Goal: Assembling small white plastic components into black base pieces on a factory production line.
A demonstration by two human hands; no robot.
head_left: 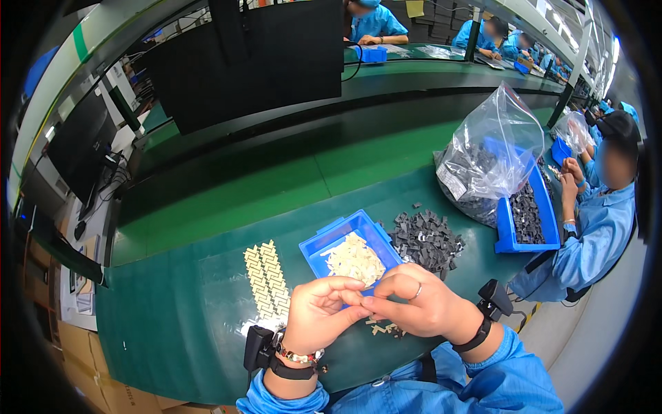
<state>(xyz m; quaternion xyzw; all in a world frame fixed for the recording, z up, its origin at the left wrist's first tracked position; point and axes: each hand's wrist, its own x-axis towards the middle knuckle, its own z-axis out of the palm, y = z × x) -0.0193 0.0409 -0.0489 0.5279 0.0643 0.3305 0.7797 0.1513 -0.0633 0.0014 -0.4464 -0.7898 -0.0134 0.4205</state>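
My left hand [318, 314] and my right hand [422, 303] meet fingertip to fingertip just in front of a blue bin [312, 246]. Both are closed in a pinch, and whatever sits between the fingers is too small and hidden to name. Inside the bin lies a heap of small cream-coloured pieces [355, 259]. To its right, a loose pile of small dark grey pieces [426, 238] spreads on the table. Cream pieces laid in neat slanting rows [265, 279] stand left of my hands. A few more cream scraps [381, 327] lie below my fingers.
A clear plastic bag [476, 162] of dark pieces stands at the right, beside a second blue bin [510, 234] of dark pieces. A co-worker in blue [596, 241] sits at the far right. A black panel [241, 65] hangs over the green bench [165, 310].
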